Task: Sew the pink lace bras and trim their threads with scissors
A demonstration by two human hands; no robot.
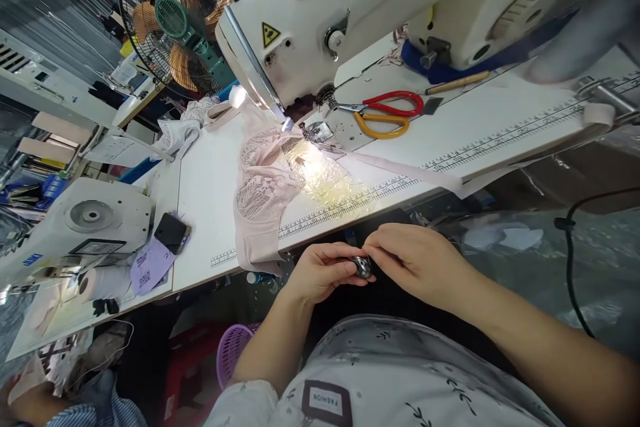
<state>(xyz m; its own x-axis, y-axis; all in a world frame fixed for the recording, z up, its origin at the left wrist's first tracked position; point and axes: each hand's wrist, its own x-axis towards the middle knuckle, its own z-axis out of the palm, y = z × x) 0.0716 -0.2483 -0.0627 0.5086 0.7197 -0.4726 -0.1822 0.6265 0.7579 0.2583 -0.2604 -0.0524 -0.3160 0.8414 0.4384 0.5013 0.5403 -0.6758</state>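
My left hand (324, 273) is closed around a small shiny metal bobbin case (362, 267), holding it between thumb and fingers just off the table's front edge. Right beside it, my right hand (413, 257) pinches with thumb and forefinger at the bobbin case's edge; whatever is in that pinch is too fine to make out. Above the hands, a pale pink lace bra (263, 203) lies on the table by the needle area of a white sewing machine (295, 33). One strap stretches off to the right.
Red-and-yellow-handled scissors (387, 113) lie on the machine bed, near a wooden-handled tool (457, 83). A measuring scale runs along the table (210, 213). Left are a phone (173, 233), another machine (90, 217) and a fan (173, 17). A purple basket (233, 353) stands below; another person's arm (37, 407) shows lower left.
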